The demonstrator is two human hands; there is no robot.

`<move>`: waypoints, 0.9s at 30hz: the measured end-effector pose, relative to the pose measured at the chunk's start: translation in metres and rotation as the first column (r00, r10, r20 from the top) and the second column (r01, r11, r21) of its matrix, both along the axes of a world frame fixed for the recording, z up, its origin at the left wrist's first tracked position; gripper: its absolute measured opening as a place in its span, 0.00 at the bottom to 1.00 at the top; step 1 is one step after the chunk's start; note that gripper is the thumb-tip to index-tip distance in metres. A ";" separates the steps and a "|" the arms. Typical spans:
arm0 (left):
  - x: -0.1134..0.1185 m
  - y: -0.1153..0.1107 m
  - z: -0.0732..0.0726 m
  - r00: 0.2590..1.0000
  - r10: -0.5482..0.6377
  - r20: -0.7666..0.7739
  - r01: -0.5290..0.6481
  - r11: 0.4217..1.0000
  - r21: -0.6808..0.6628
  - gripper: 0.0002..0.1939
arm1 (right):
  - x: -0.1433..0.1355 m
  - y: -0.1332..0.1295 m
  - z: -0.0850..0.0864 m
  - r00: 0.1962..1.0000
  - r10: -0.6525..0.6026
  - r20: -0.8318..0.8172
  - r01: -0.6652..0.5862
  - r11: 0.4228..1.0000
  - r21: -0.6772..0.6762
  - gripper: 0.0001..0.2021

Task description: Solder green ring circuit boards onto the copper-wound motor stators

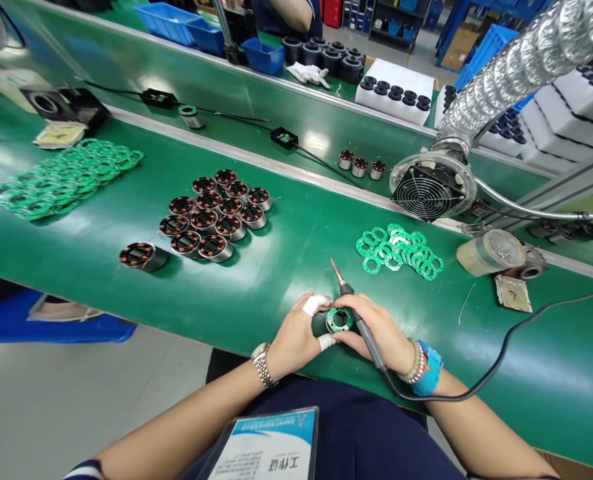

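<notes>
A motor stator with a ring-shaped green circuit board (345, 320) on its top is held at the bench's front edge, between both hands. White finger covers sit on the thumb and a finger of my left hand (296, 337), which is closed around the stator's left side. My right hand (381, 333) has its thumb and fingertips at the stator's right side. That same hand also holds a soldering iron (369, 333), its tip pointing up and away over the bench. The stator's lower body is mostly hidden by the fingers.
Several copper-wound stators (203, 219) stand left of centre. Loose green ring boards (399, 250) lie at right, and stacked board panels (66, 177) at far left. A fume extractor fan (426, 190) hangs at back right. The iron's black cable (501, 353) curves over my right forearm.
</notes>
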State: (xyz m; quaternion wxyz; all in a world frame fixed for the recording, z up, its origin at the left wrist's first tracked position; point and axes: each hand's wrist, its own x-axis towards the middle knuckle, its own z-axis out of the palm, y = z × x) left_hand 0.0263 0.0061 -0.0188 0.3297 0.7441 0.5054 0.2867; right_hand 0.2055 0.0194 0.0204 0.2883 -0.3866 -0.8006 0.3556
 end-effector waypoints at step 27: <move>-0.018 0.003 -0.009 0.979 -0.194 0.060 0.174 0.954 0.245 0.09 | 0.016 0.001 -0.030 0.876 -0.126 -0.465 -0.093 0.903 -0.420 0.15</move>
